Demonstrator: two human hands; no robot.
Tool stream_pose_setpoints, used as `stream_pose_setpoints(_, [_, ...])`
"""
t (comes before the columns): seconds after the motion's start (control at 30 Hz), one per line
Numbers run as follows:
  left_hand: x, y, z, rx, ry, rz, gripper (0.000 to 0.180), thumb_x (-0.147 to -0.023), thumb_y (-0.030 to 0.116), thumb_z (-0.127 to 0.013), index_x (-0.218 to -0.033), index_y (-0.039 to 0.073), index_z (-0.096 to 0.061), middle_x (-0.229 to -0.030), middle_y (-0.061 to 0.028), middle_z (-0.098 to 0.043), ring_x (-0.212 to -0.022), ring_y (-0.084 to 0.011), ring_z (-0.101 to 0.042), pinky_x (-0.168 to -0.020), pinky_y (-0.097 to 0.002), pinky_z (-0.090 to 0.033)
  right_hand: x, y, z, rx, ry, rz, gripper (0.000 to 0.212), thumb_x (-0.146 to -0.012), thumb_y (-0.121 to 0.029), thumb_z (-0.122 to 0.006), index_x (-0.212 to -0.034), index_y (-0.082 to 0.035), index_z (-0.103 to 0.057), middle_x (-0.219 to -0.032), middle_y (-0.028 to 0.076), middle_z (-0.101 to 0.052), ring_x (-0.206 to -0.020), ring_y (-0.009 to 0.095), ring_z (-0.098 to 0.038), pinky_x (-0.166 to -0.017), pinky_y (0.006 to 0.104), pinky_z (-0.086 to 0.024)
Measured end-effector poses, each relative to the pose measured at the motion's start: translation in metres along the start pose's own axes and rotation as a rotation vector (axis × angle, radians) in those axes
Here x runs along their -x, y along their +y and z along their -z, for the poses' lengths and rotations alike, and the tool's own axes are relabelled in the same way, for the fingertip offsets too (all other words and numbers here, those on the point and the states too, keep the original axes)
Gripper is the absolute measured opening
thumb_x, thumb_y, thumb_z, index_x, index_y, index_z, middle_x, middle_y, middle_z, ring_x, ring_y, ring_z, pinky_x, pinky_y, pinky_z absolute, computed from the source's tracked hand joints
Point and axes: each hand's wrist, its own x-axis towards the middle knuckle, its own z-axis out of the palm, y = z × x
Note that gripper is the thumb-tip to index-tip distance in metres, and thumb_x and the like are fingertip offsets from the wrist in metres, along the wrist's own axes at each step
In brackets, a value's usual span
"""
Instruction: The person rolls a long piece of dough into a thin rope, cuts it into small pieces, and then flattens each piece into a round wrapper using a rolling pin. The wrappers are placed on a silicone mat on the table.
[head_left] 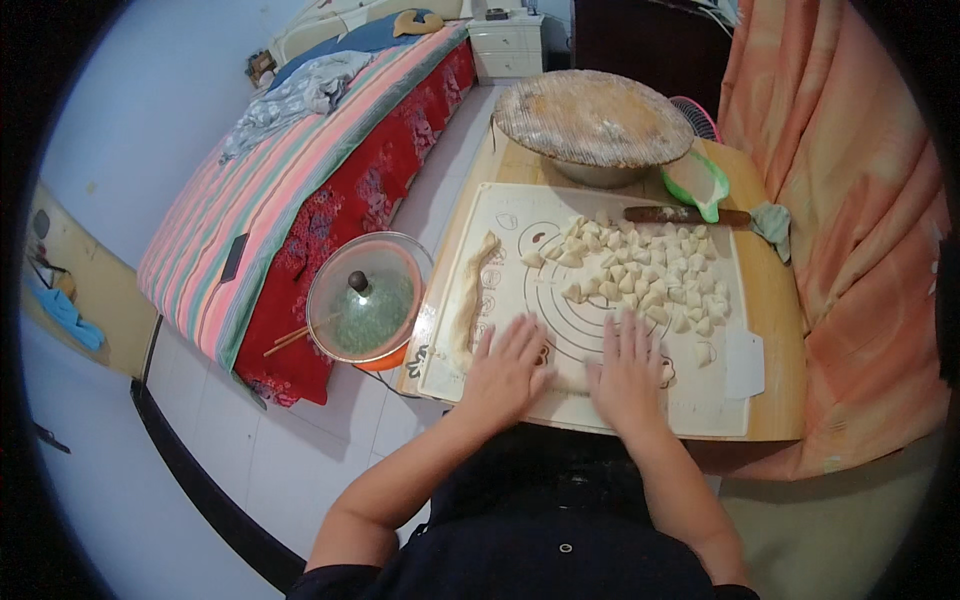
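Head view: left hand point(505, 368) and right hand point(628, 372) — grip released, palms flat — press dough point(568, 380) on pastry mat point(500, 215).

the mat point(500, 215) lies on the desk point(775, 300); dough pieces point(640, 270) sit at its centre-right, a dough rope point(472, 290) along its left edge. behind the mat stand the covered bowl point(592, 120) and rolling pin point(680, 214). the lidded pot point(366, 297) sits left of the desk, beside the bed point(300, 180).
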Motion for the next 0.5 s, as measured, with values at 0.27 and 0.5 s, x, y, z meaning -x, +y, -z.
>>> stream_pose_setpoints(0.27, [-0.066,0.002,-0.001,0.129,0.306,0.089,0.062,-0.099,0.04,-0.049,-0.147,0.001,-0.04,-0.154,-0.016,-0.038,-0.145,-0.0296,-0.032,-0.117,-0.0536,-0.021,-0.057,-0.013,0.021,-0.119,0.133,-0.028,0.067,-0.097,-0.031,-0.05,-0.153,-0.003,-0.028,-0.161,0.016,-0.024,-0.15,0.029,-0.018,-0.121,0.0503,-0.011])
stream_pose_setpoints(0.5, [0.026,0.047,-0.008,0.219,-0.005,-0.214,0.079,-0.094,0.052,-0.051,-0.151,0.002,-0.032,-0.156,-0.0174,-0.034,-0.145,-0.0324,-0.031,-0.117,-0.0552,-0.017,0.047,-0.004,0.016,-0.129,-0.107,0.172,0.064,-0.092,-0.028,-0.056,-0.148,-0.002,-0.04,-0.154,0.017,-0.037,-0.144,0.035,-0.031,-0.118,0.0536,-0.016])
